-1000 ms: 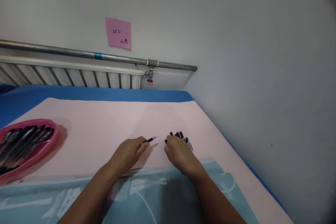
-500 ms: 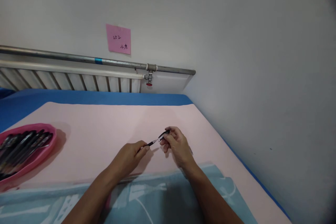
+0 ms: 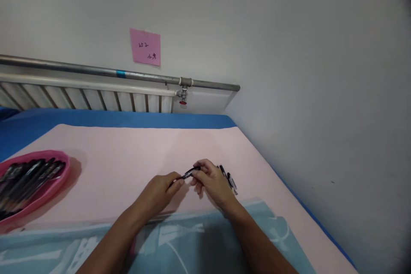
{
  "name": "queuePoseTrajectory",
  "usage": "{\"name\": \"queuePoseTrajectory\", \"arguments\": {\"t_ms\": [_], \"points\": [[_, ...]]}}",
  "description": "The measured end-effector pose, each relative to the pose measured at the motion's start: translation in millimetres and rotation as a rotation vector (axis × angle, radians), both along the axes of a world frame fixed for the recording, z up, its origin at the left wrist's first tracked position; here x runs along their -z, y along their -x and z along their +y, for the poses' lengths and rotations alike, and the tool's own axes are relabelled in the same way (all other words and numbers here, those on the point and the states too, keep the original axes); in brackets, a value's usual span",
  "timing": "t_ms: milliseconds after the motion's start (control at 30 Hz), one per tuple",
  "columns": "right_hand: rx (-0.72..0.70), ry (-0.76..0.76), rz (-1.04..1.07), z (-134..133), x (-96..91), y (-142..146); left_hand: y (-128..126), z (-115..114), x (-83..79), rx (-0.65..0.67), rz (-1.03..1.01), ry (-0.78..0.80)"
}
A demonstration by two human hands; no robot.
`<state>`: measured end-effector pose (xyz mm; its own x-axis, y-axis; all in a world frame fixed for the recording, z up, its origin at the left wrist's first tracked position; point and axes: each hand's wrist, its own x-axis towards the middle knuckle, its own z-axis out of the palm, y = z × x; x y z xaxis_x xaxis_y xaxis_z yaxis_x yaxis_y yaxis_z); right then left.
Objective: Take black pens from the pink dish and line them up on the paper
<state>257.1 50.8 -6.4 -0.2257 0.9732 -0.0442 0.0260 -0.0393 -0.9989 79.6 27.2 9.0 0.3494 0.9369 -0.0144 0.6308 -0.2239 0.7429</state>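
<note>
My left hand [image 3: 165, 186] grips the dark barrel of a pen [image 3: 181, 177] between thumb and fingers, above the pink sheet [image 3: 128, 154]. In my right hand [image 3: 208, 180] is a black pen cap [image 3: 193, 170] with a clip, pinched by thumb and forefinger. The cap sits over the pen's tip, in line with the barrel; how far down it is pushed I cannot tell. Just right of my right hand lie several black-and-clear pens [image 3: 229, 179], partly hidden behind it.
A pink basket [image 3: 61, 186] with several dark pens stands at the left. A blue patterned cloth [image 3: 180, 244] covers the near edge. Behind the bed-like surface run a radiator [image 3: 122, 100] and a metal pipe [image 3: 144, 77]; a wall [image 3: 321, 115] bounds the right side.
My right hand has moved left and slightly down, bringing the cap over the pen's tip, which was bare before. More of the pens lying at the right now shows. My left hand stays put.
</note>
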Motion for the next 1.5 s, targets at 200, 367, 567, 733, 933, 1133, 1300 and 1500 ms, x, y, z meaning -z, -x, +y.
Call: {"name": "queuePoseTrajectory", "arguments": {"t_ms": [200,367,567,733,933,1133,1300,1500], "points": [[-0.131,0.033,-0.076,-1.1,4.0,-1.2,-0.5,-1.4,-1.4,0.014,0.019,-0.003],[-0.14,0.057,-0.107,-2.2,1.4,-1.6,0.0,-1.9,-0.3,0.018,0.048,-0.009],[-0.148,0.025,-0.114,-4.6,-0.4,-1.0,-0.6,-1.7,-0.7,0.036,0.057,-0.07],[-0.096,0.044,-0.092,-4.6,0.6,1.1,-1.1,-1.6,-3.9,0.029,0.146,-0.104],[-0.128,0.1,-0.076,-3.9,-6.4,6.0,0.3,-0.9,-5.6,0.052,0.211,-0.114],[-0.118,0.183,-0.087,-0.5,-2.1,4.9,1.0,-4.0,-8.6,0.059,0.204,-0.153],[-0.108,0.192,-0.087,-4.0,-3.5,6.9,1.7,-5.3,-14.5,0.069,0.227,-0.15],[-0.062,0.182,-0.085,-9.2,-7.8,11.9,1.9,-6.3,-15.1,0.072,0.232,-0.153]]}}
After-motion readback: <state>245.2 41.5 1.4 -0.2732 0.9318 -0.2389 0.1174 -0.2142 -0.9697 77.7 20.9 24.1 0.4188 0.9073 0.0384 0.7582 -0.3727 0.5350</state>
